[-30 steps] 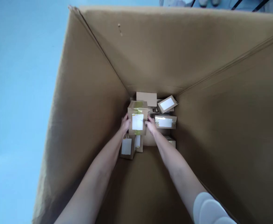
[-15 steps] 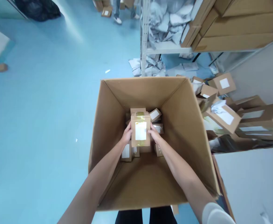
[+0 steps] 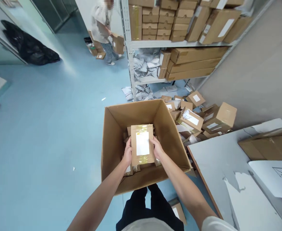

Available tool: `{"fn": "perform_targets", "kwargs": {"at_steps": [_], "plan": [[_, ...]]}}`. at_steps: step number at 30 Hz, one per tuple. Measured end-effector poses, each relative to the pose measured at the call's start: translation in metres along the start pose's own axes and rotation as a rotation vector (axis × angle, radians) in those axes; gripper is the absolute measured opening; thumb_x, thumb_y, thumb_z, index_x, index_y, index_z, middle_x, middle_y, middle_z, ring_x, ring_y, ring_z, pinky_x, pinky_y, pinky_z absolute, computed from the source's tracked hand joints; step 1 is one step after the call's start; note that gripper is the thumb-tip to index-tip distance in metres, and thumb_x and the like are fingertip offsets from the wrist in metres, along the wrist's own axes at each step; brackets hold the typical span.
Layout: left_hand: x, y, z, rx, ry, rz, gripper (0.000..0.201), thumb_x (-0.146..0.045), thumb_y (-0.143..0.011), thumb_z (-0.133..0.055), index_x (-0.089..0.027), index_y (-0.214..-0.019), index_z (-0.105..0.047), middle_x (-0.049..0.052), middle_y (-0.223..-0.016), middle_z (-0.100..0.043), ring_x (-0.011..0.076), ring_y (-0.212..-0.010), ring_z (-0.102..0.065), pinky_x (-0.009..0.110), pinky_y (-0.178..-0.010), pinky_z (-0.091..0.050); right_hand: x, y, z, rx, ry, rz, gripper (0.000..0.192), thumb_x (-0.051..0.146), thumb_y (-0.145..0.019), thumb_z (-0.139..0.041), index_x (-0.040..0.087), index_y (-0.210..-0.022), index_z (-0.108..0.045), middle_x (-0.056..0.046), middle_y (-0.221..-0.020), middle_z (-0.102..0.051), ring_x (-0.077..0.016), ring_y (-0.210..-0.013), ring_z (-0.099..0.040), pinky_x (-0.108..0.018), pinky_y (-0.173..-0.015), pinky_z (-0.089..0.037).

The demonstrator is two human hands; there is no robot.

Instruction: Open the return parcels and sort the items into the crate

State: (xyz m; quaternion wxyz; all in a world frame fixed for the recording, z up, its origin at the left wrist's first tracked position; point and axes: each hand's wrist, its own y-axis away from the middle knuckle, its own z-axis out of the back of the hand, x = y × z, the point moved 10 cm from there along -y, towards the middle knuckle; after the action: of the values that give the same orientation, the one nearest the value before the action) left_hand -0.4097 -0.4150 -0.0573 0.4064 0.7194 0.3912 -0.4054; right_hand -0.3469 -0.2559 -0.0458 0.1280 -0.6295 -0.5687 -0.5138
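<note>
**Small parcel clamped between both hands, over the open carton**

- The small parcel [image 3: 142,145] is held above the mouth of the large carton [image 3: 114,128], label face up, white label roughly centred, yellowish tape across the top and bottom ends.
- Long axis: runs away from the body, near end towards the person, far end towards the carton's back wall. It is tilted only slightly.
- Grip, left hand [image 3: 127,156]: closed against the parcel's left long edge, fingers wrapped to the side, near the lower half.
- Grip, right hand [image 3: 157,150]: closed against the right long edge, thumb lying on the top face beside the label.
- So the parcel lies squarely between the two grips; neither hand is clearly nearer, both sit at about the same height along the long sides. The underside contact cannot be seen.
- More small parcels [image 3: 131,169] are seen lower down inside the carton, under and behind the held one; it appears apart from them.
- To the right, a loose pile of labelled boxes [image 3: 203,118] lies on the floor, and the grey tabletop [image 3: 217,160] edge stands just beside the carton's right corner.
- A second person [image 3: 102,25] is at work by the shelf [image 3: 141,45], well apart.
</note>
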Motion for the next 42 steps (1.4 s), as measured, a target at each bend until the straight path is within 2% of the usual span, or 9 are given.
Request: {"fn": "perform_targets", "kwargs": {"at_steps": [3,9,14,18,21,25,33,38,42], "plan": [[-0.022,0.025,-0.028,0.11,0.114,0.054,0.077,-0.022,-0.064,-0.052,-0.025,-0.14,-0.038,0.004,-0.14,-0.048,0.0291,-0.126,-0.046,0.045,-0.104,-0.039,0.013,0.026,-0.005,0.017,-0.034,-0.028,0.063,0.033,-0.07,-0.064,0.027,-0.132,-0.051,0.0,-0.118,-0.066,-0.0254,-0.113,-0.058,-0.042,-0.1,-0.043],[-0.045,0.066,-0.066,0.164,0.102,0.112,0.077,-0.025,-0.066,-0.055,-0.026,-0.141,-0.037,0.002,-0.141,-0.047,0.03,-0.129,-0.044,0.044,-0.105,-0.039,0.036,0.073,0.005,0.085,-0.055,-0.084,0.072,0.034,-0.071,-0.063,0.032,-0.139,-0.039,0.001,-0.123,-0.063,-0.0239,-0.113,-0.059,-0.045,-0.102,-0.041],[-0.047,0.095,-0.115,0.232,0.043,0.176,0.071,-0.023,-0.068,-0.051,-0.026,-0.138,-0.04,0.002,-0.139,-0.049,0.0283,-0.127,-0.046,0.042,-0.106,-0.038,0.057,0.107,0.039,0.07,-0.096,-0.068,0.069,0.041,-0.075,-0.06,0.033,-0.139,-0.036,0.001,-0.127,-0.06,-0.0234,-0.114,-0.059,-0.046,-0.103,-0.04],[-0.049,0.118,-0.168,0.319,0.006,0.174,0.069,-0.02,-0.067,-0.051,-0.025,-0.135,-0.043,0.002,-0.133,-0.055,0.0269,-0.124,-0.049,0.041,-0.103,-0.041,0.08,0.142,0.074,0.038,-0.13,-0.041,0.064,0.042,-0.08,-0.057,0.033,-0.139,-0.035,0.0,-0.125,-0.062,-0.023,-0.114,-0.058,-0.047,-0.104,-0.04],[-0.041,0.131,-0.212,0.393,-0.026,0.191,0.064,-0.021,-0.068,-0.05,-0.023,-0.132,-0.047,0.002,-0.131,-0.057,0.0262,-0.122,-0.051,0.041,-0.103,-0.042,0.102,0.17,0.109,-0.005,-0.162,0.01,0.057,0.045,-0.082,-0.053,0.033,-0.136,-0.04,0.001,-0.124,-0.062,-0.0231,-0.114,-0.058,-0.047,-0.103,-0.04],[-0.011,0.148,-0.277,0.528,-0.049,0.272,0.061,-0.024,-0.071,-0.049,-0.023,-0.131,-0.048,0.002,-0.129,-0.058,0.0264,-0.122,-0.052,0.043,-0.104,-0.04,0.123,0.209,0.167,-0.052,-0.207,0.075,0.052,0.051,-0.085,-0.049,0.032,-0.133,-0.044,0.001,-0.126,-0.061,-0.0235,-0.117,-0.056,-0.047,-0.102,-0.041],[0.086,0.197,-0.405,0.771,-0.145,0.465,0.06,-0.025,-0.07,-0.049,-0.023,-0.13,-0.049,0.0,-0.13,-0.057,0.0254,-0.124,-0.049,0.041,-0.104,-0.039,0.129,0.3,0.3,-0.289,-0.37,0.145,0.056,0.058,-0.089,-0.037,0.028,-0.136,-0.042,-0.003,-0.125,-0.062,-0.0241,-0.115,-0.058,-0.047,-0.101,-0.041],[0.142,0.241,-0.474,0.963,-0.248,0.617,0.058,-0.027,-0.069,-0.049,-0.021,-0.127,-0.05,0.002,-0.122,-0.062,0.026,-0.113,-0.055,0.039,-0.097,-0.042,0.121,0.356,0.359,-0.444,-0.48,0.222,0.059,0.062,-0.089,-0.032,0.022,-0.129,-0.052,-0.007,-0.119,-0.065,-0.0262,-0.113,-0.059,-0.047,-0.099,-0.042],[0.18,0.272,-0.521,1.126,-0.343,0.717,0.058,-0.029,-0.068,-0.049,-0.023,-0.126,-0.049,0.002,-0.111,-0.066,0.0261,-0.102,-0.061,0.039,-0.088,-0.047,0.112,0.388,0.402,-0.574,-0.551,0.31,0.061,0.064,-0.088,-0.031,0.023,-0.127,-0.053,-0.008,-0.118,-0.065,-0.0264,-0.115,-0.058,-0.048,-0.1,-0.041]]}}
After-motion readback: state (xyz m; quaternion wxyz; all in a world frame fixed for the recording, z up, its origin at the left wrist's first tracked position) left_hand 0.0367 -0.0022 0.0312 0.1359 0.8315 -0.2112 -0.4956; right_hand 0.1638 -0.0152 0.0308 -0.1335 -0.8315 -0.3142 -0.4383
